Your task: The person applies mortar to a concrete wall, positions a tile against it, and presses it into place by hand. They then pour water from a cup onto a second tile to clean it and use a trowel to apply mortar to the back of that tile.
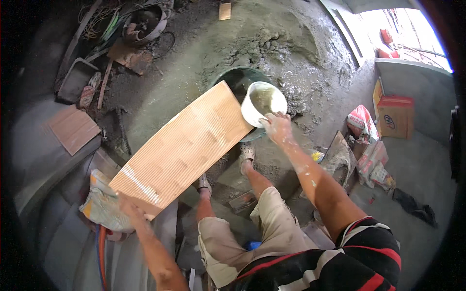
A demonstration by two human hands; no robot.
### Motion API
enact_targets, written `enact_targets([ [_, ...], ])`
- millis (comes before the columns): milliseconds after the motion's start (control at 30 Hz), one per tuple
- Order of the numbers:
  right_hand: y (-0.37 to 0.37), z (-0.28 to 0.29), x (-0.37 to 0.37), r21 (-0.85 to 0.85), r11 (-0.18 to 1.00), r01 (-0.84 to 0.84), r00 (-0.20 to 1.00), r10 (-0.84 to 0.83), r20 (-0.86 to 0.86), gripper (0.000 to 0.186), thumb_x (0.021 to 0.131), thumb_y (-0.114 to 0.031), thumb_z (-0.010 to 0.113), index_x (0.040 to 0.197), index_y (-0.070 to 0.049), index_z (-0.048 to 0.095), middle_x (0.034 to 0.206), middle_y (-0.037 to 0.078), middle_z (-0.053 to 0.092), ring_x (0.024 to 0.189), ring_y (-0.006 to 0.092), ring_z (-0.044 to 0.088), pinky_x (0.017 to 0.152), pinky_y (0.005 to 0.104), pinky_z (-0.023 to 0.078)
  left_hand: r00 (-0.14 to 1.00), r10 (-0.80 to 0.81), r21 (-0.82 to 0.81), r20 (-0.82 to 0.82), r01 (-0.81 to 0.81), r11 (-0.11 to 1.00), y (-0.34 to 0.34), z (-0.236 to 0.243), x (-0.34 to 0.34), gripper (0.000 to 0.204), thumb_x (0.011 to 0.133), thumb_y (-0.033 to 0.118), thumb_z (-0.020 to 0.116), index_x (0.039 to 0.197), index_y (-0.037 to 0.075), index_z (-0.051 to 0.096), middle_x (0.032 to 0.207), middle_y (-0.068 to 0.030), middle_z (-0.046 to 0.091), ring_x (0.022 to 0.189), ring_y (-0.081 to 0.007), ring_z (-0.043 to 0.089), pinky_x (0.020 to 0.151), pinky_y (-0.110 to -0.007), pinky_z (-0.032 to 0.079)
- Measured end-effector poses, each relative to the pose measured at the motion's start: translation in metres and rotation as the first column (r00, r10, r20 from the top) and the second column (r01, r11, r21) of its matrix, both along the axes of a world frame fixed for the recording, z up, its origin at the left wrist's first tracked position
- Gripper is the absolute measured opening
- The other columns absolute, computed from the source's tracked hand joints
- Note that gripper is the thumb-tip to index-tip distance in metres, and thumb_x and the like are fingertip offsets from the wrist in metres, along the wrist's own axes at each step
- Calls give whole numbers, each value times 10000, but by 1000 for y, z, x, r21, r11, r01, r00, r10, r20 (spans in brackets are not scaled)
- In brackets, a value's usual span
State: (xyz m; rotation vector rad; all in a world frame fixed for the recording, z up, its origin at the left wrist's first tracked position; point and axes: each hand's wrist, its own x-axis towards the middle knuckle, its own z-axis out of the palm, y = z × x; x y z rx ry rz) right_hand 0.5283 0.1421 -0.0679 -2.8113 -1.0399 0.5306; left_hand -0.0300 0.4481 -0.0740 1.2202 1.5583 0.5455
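A long tan tile (pixel 182 145) with a finely ribbed face slants across the middle of the view. My left hand (pixel 130 206) grips its lower left end, some fingers hidden by blur and the tile edge. The tile's far end reaches over a dark green tub (pixel 245 72). My right hand (pixel 277 127) is closed on the rim of a white bucket (pixel 252 110), tilted over that tub, with murky greyish liquid inside. A pale smear (pixel 138 182) marks the tile near my left hand. Grey residue coats my right hand and forearm.
Wet grey mortar (pixel 276 48) is heaped beyond the tub. At right are a cardboard box (pixel 395 116), torn cement bags (pixel 363 123) and a dark cloth (pixel 415 207). Left of the tile lie a sack (pixel 104 206), a square tile (pixel 74 128) and a round basin (pixel 158 31).
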Motion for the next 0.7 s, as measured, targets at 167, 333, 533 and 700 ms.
enact_targets([
  [167, -16, 40, -30, 84, 973, -213, 976, 208, 67, 206, 903, -368, 672, 916, -176, 745, 925, -8, 722, 1008, 199, 632, 919, 426, 375, 929, 346, -121, 134, -331, 936, -2, -69, 3, 546, 1050, 442, 520, 1306, -41, 530, 1195, -157, 616, 1052, -237, 597, 916, -340, 507],
  [333, -15, 71, -74, 87, 922, -377, 925, 379, -3, 182, 878, -343, 700, 884, -168, 752, 882, -5, 715, 928, 202, 627, 889, 416, 393, 871, 410, -257, 271, -346, 903, -26, -77, 40, 565, 1051, 446, 513, 1332, -44, 521, 1252, -173, 609, 1114, -262, 601, 952, -376, 506],
  [533, 24, 87, -153, 194, 780, -595, 795, 607, -1, 156, 861, -346, 718, 821, -196, 710, 806, -19, 676, 957, 194, 615, 875, 446, 399, 805, 445, -526, 392, -201, 827, -25, -79, 16, 565, 1078, 429, 450, 1394, -39, 483, 1374, -155, 568, 1252, -251, 541, 1074, -373, 421],
  [700, 67, 81, -222, 260, 737, -624, 733, 667, -132, 171, 837, -363, 720, 825, -202, 664, 853, -45, 678, 976, 194, 614, 909, 502, 388, 783, 432, -561, 448, -131, 818, -21, -79, 5, 503, 1103, 361, 401, 1414, -29, 472, 1407, -151, 553, 1293, -248, 518, 1112, -366, 389],
])
